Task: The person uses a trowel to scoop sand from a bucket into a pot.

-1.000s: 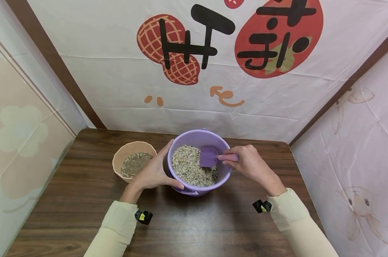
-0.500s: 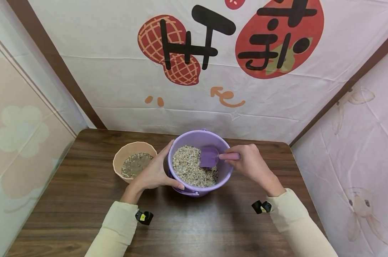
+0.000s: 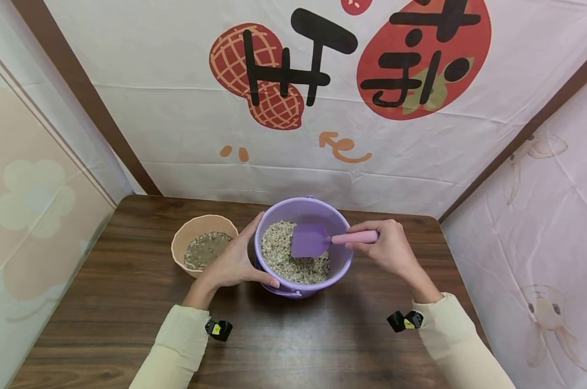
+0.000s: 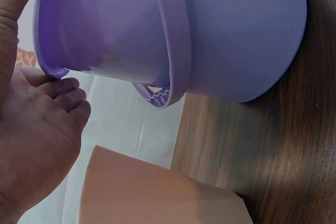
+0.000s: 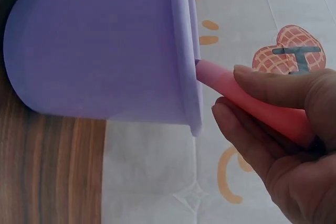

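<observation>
The right hand [image 3: 391, 248] curls its fingers and thumb round the pink handle of a small shovel [image 3: 318, 240], whose purple blade lies inside the purple bucket [image 3: 300, 208] over the grain [image 3: 288, 259]. The right wrist view shows what the head view does not: the handle crosses the bucket's rim closely, though whether it touches cannot be told, and the fingers [image 5: 252, 135] stay outside the rim, just beside it. The left hand [image 3: 235, 262] is spread wide against the bucket's left wall, thumb along the near side. The left wrist view shows the fingers [image 4: 58, 90] tucked under the rim lip, near a ribbed lug on the bucket wall.

Just left of the bucket stands a peach bowl [image 3: 203, 224] holding a shallow layer of the same grain; the left hand fills the gap between them. Behind the bucket the tabletop [image 3: 293, 346] ends close by at a printed cloth backdrop [image 3: 177, 108]. Right of the bucket and in front of it, bare wood runs to the tabletop's edges.
</observation>
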Available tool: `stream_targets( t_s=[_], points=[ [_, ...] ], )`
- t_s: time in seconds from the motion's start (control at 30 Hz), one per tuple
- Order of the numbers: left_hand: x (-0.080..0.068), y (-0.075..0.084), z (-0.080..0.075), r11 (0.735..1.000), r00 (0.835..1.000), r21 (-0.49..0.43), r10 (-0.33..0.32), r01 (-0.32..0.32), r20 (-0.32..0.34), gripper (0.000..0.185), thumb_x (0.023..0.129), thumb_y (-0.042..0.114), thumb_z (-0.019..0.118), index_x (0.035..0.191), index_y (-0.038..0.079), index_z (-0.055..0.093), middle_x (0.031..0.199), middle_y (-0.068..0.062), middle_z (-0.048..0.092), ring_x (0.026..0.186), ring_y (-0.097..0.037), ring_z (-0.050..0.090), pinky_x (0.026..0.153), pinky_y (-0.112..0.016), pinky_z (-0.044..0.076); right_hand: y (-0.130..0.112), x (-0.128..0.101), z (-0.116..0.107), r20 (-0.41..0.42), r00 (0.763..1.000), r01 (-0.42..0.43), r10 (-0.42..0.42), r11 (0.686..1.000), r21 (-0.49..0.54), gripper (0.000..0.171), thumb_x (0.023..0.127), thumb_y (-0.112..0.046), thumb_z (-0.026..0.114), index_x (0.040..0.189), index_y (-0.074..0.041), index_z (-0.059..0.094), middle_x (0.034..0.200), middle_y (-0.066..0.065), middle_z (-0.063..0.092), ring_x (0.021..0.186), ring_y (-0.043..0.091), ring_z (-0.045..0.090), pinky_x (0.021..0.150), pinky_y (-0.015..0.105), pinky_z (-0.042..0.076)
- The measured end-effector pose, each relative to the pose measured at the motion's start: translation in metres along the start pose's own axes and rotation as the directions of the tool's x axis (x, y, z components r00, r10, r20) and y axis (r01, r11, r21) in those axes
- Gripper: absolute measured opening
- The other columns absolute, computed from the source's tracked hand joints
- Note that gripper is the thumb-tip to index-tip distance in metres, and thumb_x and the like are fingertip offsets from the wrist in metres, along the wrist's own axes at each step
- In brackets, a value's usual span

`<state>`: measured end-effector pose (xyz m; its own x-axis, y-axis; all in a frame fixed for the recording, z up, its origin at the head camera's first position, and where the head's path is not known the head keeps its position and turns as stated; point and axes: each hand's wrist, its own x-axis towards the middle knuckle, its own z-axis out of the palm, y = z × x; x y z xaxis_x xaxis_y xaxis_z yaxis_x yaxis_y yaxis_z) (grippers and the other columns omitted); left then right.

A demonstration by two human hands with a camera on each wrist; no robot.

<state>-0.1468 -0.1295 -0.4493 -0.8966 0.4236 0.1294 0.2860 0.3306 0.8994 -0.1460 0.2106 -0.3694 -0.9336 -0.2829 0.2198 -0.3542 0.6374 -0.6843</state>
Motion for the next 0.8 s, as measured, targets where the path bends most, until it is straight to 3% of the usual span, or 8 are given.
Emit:
stream_targets(
  t_s=[0.2,0.8],
  points=[
    [-0.001,0.002,0.0,1.0,1.0,-0.001,-0.009,0.009,0.0,0.15,0.05,0.039,0.104,0.165,0.017,0.01,0.167,-0.01,0.019,0.15,-0.03,0.023,0.121,-0.057,0.018,0.002,-0.002,0.007,0.044,0.996,-0.078,0.074,0.992,0.099,0.023,0.077,-0.012,0.091,0.099,-0.014,0.083,0.091,-0.003,0.078,0.078,0.014,0.064,0.062,0.026,0.053],
    [-0.001,0.002,0.001,1.0,1.0,-0.002,-0.01,0.01,-0.002,0.149,0.051,0.039,0.103,0.165,0.017,0.01,0.168,-0.009,0.016,0.151,-0.029,0.02,0.121,-0.056,0.019,-0.005,0.003,0.023,0.058,0.994,-0.102,0.098,0.992,0.072,0.025,0.075,-0.011,0.091,0.098,-0.01,0.083,0.089,0.001,0.078,0.079,0.014,0.07,0.062,0.028,0.059]
  ],
)
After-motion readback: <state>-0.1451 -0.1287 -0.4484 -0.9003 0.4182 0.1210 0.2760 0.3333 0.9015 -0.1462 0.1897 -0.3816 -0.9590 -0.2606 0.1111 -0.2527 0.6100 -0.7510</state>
